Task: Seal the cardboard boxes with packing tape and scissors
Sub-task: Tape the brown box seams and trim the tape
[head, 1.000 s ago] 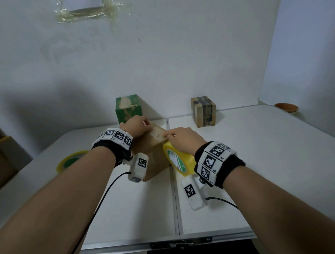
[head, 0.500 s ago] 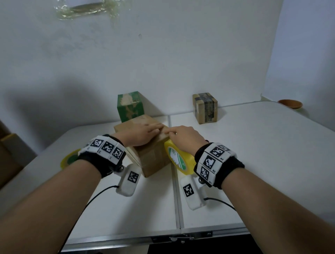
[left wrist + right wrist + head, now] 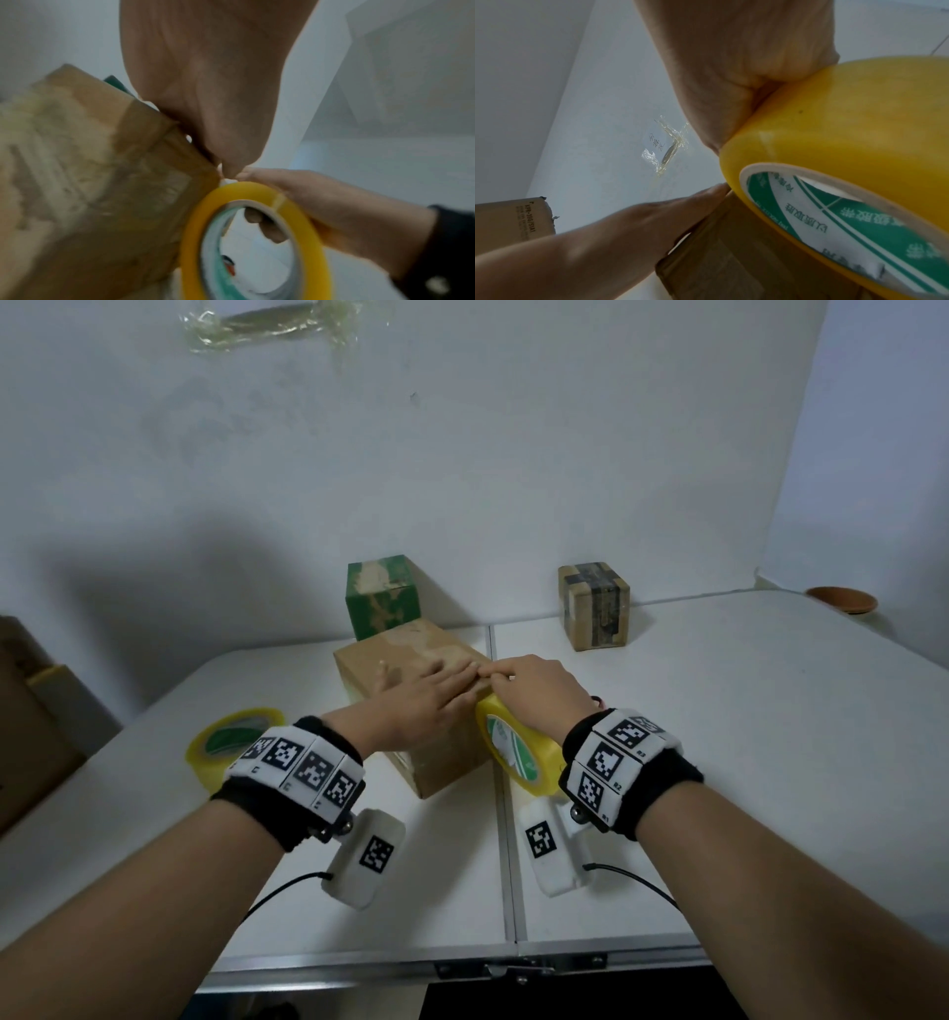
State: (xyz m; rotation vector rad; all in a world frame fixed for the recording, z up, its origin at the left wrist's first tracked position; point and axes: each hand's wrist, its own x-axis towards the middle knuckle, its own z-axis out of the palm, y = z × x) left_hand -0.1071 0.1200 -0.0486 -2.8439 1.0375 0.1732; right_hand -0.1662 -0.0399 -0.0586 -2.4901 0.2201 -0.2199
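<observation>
white table (image 3: 719, 762): left hand (image 3: 416, 706) flat on box (image 3: 441, 762), right hand (image 3: 534, 690) grips tape roll (image 3: 513, 752).

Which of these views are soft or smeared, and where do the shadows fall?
Head view: mostly sharp, left hand slightly smeared, broad soft shadow on the white wall at left. Left wrist view: brown cardboard box blurred throughout. Right wrist view: yellow tape roll fairly crisp, its green label blurring toward the corner.

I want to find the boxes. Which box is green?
The green box by the wall, behind the plain brown box under the hands. The third box is brown with dark tape.
</observation>
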